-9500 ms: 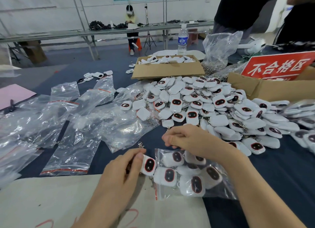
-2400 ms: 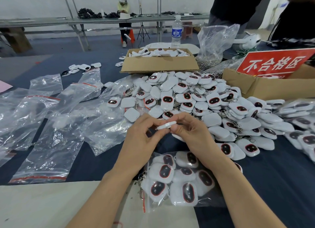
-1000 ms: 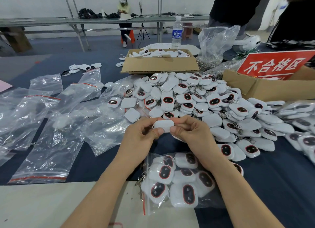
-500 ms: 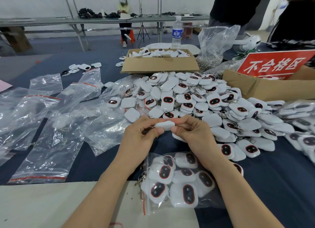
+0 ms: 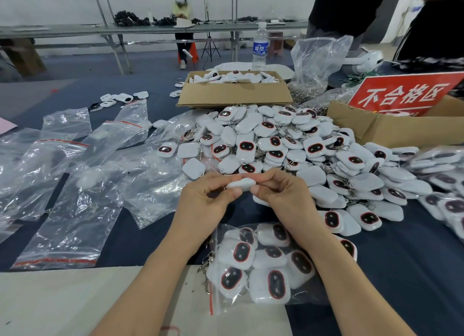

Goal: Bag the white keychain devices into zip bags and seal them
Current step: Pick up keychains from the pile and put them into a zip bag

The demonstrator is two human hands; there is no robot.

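Observation:
My left hand (image 5: 204, 202) and my right hand (image 5: 283, 197) pinch one white keychain device (image 5: 241, 184) between their fingertips, held edge-on above the dark blue table. Below my wrists lies a clear zip bag (image 5: 261, 265) with several white devices inside, its red-lined mouth facing left. A big heap of loose white devices (image 5: 288, 144) with black, red-rimmed faces spreads behind and to the right of my hands.
Empty zip bags (image 5: 75, 185) lie spread at the left. A cardboard box (image 5: 233, 92) of devices sits at the back, a water bottle (image 5: 260, 46) behind it. A red sign (image 5: 404, 94) stands in a box at right. Another person stands at the far right.
Both hands have stayed together in front of the heap, turning the single device between the fingertips. Earlier the left hand was pushing a device into the bag, which the right hand steadied.

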